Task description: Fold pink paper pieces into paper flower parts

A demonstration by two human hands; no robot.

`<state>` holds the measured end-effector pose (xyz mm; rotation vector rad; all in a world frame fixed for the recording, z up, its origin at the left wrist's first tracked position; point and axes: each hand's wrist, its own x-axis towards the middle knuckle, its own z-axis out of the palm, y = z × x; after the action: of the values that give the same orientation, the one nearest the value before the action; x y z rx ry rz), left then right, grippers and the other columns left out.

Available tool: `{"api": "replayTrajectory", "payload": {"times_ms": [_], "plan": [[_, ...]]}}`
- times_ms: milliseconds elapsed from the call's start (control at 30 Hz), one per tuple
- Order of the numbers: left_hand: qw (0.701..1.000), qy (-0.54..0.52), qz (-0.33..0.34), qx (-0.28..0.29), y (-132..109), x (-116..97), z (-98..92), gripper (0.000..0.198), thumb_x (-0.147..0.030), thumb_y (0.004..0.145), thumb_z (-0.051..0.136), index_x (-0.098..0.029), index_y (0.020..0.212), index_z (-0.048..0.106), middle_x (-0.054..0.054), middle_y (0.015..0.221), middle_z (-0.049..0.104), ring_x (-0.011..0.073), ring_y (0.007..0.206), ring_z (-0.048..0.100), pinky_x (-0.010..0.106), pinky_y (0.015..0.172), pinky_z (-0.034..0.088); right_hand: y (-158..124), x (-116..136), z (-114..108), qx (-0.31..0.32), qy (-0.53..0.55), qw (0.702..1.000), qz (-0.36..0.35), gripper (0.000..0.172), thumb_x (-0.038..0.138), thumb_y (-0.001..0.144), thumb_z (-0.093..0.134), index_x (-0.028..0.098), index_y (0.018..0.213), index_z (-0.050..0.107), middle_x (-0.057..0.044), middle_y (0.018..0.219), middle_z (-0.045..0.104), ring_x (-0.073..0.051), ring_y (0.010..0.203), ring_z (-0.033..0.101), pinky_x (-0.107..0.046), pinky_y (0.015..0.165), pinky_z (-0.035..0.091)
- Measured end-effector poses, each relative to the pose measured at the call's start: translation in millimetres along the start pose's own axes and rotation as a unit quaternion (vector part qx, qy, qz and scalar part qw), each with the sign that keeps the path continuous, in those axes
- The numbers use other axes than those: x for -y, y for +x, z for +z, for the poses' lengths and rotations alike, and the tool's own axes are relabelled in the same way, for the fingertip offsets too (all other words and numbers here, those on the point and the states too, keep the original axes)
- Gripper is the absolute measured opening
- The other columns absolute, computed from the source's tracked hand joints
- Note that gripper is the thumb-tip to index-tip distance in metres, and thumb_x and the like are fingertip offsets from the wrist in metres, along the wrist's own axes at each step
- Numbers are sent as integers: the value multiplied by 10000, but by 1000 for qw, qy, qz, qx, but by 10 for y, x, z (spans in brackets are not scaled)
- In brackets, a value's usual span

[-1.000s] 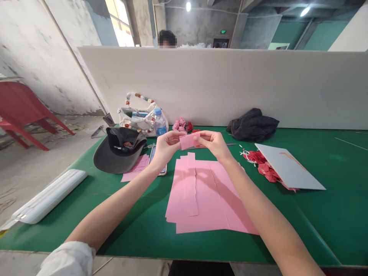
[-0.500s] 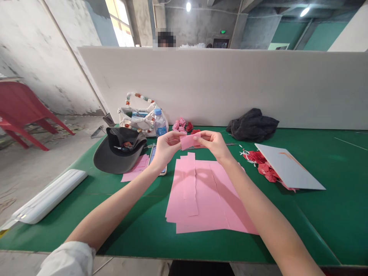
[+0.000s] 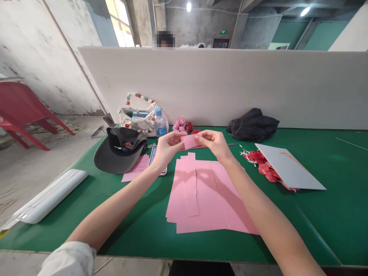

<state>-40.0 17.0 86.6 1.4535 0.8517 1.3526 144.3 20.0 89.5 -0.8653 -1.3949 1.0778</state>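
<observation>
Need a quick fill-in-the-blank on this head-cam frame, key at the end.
1. The left hand and right hand hold a small piece of paper coloured ____.
2. The brimmed hat lies to the ____ of the large sheets.
3. The tabletop is ____.
4. The bottle has a ____ cap.

Missing: pink; left; green; blue.

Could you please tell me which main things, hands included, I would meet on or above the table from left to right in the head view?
Long white object, cap, left hand, held pink slip, right hand, black cloth, white card.
</observation>
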Motion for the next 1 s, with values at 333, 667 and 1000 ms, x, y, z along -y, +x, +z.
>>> {"api": "replayTrajectory", "payload": {"times_ms": [333, 667, 1000], "plan": [[999, -18, -18, 25, -38, -76, 31, 458, -428, 691, 784, -166, 1056, 696, 72, 947, 723, 214, 887, 691, 358, 802, 596, 10, 18, -42, -25, -17, 1000, -6, 358, 496, 641, 790, 184, 803, 718, -48, 807, 735, -206, 776, 697, -376, 737, 626], [999, -31, -34, -14, -23, -45, 19, 401, -411, 645, 819, -148, 932, 722, 82, 912, 741, 193, 802, 701, 334, 773, 597, 4, 29, -38, -9, -19, 1000, -17, 338, 468, 657, 790, 194, 841, 718, -43, 813, 731, -208, 764, 698, -385, 735, 628], [999, -18, -5, -29, 0, -25, -8, 357, -404, 619, 836, -156, 849, 722, 60, 845, 740, 195, 786, 698, 345, 774, 594, -33, 92, -54, 27, -62, 995, -76, 435, 451, 727, 744, 248, 1095, 632, -49, 1020, 717, -209, 877, 685, -367, 746, 607]]}}
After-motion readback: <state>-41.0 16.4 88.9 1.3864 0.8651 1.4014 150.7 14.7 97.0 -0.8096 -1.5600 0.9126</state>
